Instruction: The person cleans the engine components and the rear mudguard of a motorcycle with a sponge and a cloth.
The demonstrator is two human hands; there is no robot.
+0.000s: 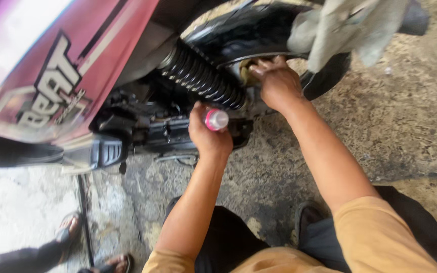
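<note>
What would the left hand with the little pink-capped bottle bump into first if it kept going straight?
Probably the black coiled shock spring, which sits just beyond the left hand and its small bottle. Depth is hard to judge here.

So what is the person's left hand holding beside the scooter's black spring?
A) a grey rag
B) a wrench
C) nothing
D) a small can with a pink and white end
D: the left hand grips a small can with a pink and white end, just below the black spring, while the grey rag lies over the wheel guard.
</note>
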